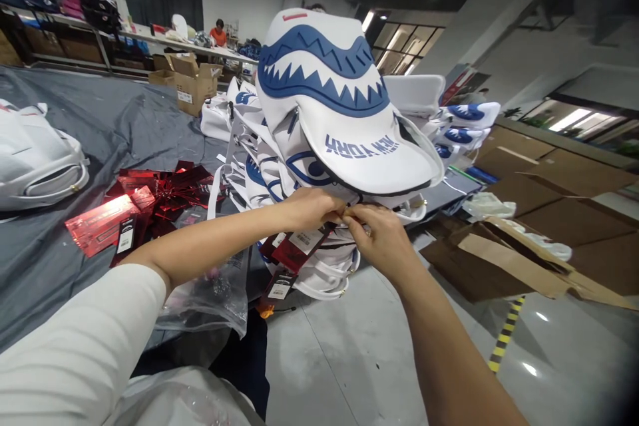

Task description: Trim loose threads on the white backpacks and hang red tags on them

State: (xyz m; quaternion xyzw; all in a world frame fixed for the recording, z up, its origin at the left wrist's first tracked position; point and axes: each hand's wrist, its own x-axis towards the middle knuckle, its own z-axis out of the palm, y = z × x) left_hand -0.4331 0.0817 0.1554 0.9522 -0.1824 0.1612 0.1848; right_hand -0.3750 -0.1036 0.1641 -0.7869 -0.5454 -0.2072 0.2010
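Note:
A white backpack (349,160) with a blue toothed-mouth design stands on a stack of similar bags, its lettered front panel hanging forward. Just below that panel, my left hand (314,208) and my right hand (382,233) meet, fingertips pinched together at the bag's edge. What they pinch is too small and covered to make out. Under my left hand hang red and black hang tags (304,239) with white barcode labels. Another black tag (280,286) dangles lower, against the white bag beneath.
Red foil tags (164,190) lie piled on the grey-covered table (134,113) at left, near a clear plastic bag (214,299). A white backpack (34,160) sits at far left. Cardboard boxes (524,246) stand at right. A person in orange (218,33) is in the background.

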